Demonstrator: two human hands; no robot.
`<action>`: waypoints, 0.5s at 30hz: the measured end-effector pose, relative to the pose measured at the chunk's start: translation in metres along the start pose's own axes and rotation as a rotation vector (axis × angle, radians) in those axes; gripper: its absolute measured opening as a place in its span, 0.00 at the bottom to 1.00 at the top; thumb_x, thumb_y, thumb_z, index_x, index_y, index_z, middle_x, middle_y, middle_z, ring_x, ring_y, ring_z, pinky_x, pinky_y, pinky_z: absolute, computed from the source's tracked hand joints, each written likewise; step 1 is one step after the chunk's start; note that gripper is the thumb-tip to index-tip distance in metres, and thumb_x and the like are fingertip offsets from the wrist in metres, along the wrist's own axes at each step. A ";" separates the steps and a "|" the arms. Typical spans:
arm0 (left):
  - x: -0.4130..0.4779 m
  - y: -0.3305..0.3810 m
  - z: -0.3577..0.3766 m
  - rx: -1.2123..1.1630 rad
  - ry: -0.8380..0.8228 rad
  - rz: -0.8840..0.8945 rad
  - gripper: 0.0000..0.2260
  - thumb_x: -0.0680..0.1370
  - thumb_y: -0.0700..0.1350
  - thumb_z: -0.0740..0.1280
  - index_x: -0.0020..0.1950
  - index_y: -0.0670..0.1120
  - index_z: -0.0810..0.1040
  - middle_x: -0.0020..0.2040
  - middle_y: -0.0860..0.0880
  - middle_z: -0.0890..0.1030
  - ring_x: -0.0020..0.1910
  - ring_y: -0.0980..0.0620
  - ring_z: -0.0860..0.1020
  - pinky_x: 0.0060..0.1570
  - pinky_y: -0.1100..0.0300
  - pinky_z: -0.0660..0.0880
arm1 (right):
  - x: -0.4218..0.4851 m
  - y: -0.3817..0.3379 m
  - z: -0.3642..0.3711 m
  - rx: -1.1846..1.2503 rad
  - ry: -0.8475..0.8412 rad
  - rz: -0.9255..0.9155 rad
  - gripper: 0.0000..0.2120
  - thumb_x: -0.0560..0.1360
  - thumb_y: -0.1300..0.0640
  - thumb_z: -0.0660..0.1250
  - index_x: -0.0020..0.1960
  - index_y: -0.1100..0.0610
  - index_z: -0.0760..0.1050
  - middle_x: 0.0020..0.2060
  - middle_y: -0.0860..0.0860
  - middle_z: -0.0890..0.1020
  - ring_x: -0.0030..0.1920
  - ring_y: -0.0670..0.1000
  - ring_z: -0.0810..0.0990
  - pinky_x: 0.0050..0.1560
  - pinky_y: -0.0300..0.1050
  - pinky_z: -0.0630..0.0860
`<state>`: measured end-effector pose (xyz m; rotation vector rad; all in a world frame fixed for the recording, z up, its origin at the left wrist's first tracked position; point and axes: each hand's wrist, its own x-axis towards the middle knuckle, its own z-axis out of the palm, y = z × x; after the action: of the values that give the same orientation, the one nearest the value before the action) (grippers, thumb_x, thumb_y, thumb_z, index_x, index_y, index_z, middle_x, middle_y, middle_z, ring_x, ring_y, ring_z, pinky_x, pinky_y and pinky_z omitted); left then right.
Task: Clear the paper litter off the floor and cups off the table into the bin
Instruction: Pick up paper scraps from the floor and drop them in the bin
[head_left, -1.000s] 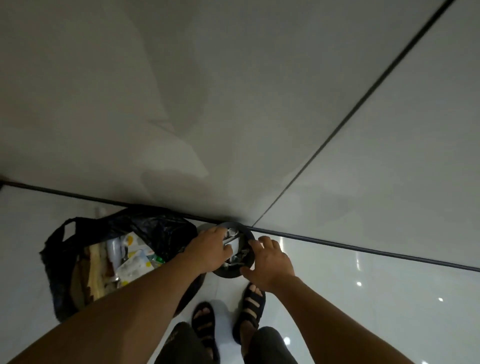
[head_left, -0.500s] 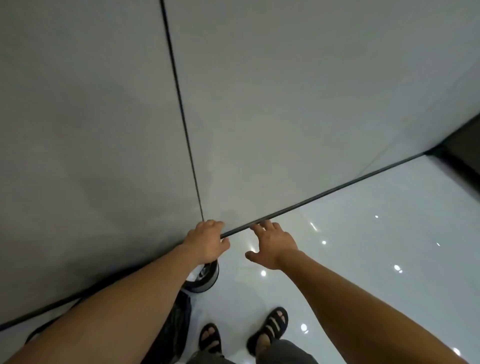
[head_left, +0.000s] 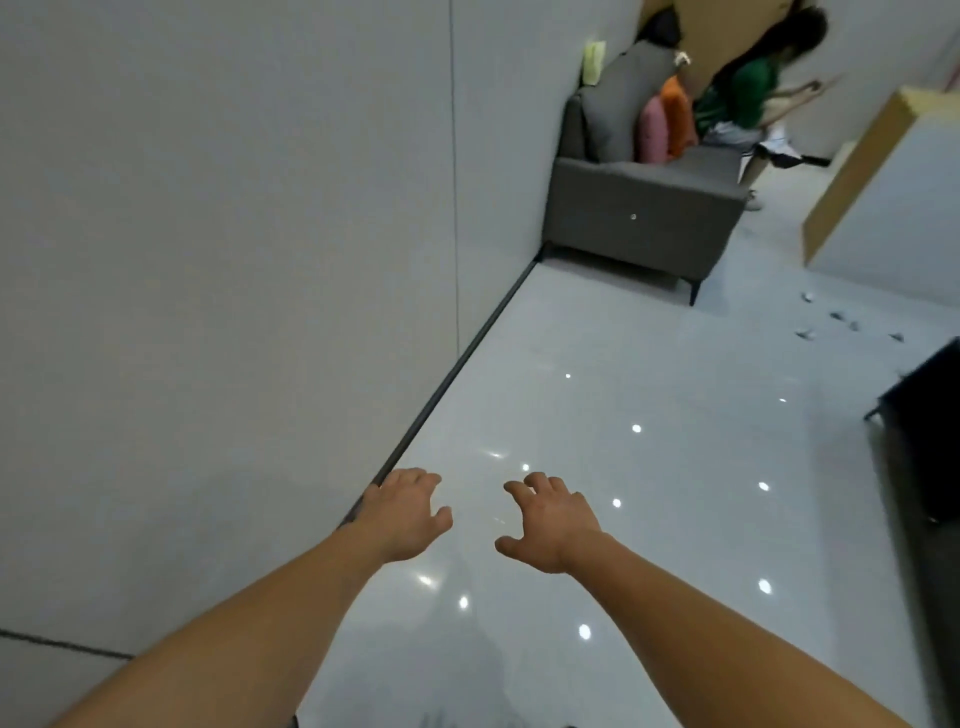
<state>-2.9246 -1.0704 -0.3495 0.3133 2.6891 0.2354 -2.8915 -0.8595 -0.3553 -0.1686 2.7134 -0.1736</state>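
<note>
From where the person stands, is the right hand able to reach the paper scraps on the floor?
Probably not from here. The right hand is empty and nothing blocks it, but the paper scraps lie far off across the floor.

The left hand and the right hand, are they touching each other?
Apart. The head view shows glossy floor between the left hand and the right hand.

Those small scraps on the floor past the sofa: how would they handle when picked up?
The paper scraps look small and crumpled, so probably very light and floppy. On the glossy floor they would likely slide if pushed, not roll. They are too small here to be sure.
</note>
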 end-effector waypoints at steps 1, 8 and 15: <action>0.016 0.024 0.000 0.009 -0.003 0.031 0.27 0.79 0.59 0.56 0.76 0.51 0.59 0.76 0.51 0.61 0.74 0.49 0.57 0.71 0.46 0.58 | 0.000 0.026 -0.006 0.011 0.009 0.029 0.38 0.74 0.35 0.62 0.77 0.49 0.55 0.74 0.54 0.61 0.72 0.57 0.62 0.67 0.55 0.66; 0.108 0.163 -0.003 0.049 -0.052 0.231 0.27 0.79 0.60 0.56 0.76 0.51 0.59 0.76 0.51 0.60 0.75 0.49 0.57 0.71 0.47 0.57 | 0.015 0.175 -0.039 0.105 0.010 0.226 0.38 0.74 0.35 0.62 0.77 0.49 0.54 0.75 0.53 0.60 0.73 0.56 0.61 0.67 0.55 0.66; 0.246 0.229 -0.031 0.142 -0.118 0.349 0.28 0.79 0.60 0.55 0.77 0.51 0.58 0.77 0.50 0.59 0.75 0.48 0.57 0.71 0.46 0.56 | 0.082 0.268 -0.067 0.172 0.027 0.362 0.38 0.73 0.35 0.62 0.77 0.48 0.55 0.74 0.53 0.61 0.72 0.56 0.62 0.67 0.54 0.65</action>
<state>-3.1142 -0.7919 -0.3686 0.8158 2.5242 0.1224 -3.0181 -0.6011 -0.3662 0.3747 2.6832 -0.3009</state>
